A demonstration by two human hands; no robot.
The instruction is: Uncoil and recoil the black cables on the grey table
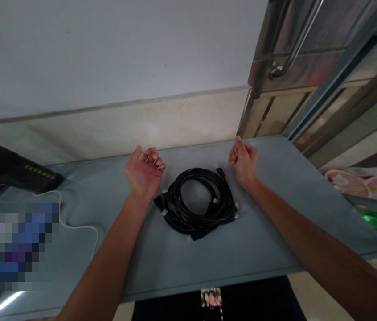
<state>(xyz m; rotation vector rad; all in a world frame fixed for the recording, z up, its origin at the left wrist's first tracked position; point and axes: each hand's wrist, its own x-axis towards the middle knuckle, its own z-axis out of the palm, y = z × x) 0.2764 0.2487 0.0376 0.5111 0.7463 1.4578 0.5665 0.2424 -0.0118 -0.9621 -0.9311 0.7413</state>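
Several black cables [178, 207] lie coiled together in a loose ring on the grey tabletop, with light-coloured plug ends poking out around it. My left hand [145, 171] is held palm up at the coil's upper left, apart from it. Its fingers are half curled and slightly apart, and the palm is bare; thin pale lines between the fingers are too small to make out. To the coil's upper right is my right hand [244, 161], its fingers folded in and its thumb pointing up. Nothing shows in it, though its palm is hidden.
A black object with yellow lettering [24, 171] sits at the left, above a white cord [62, 218] and a blurred-out bluish item [24, 243]. A wall [155, 125] runs along the table's back. Beyond the right edge is a pink basin [347, 180] with bags.
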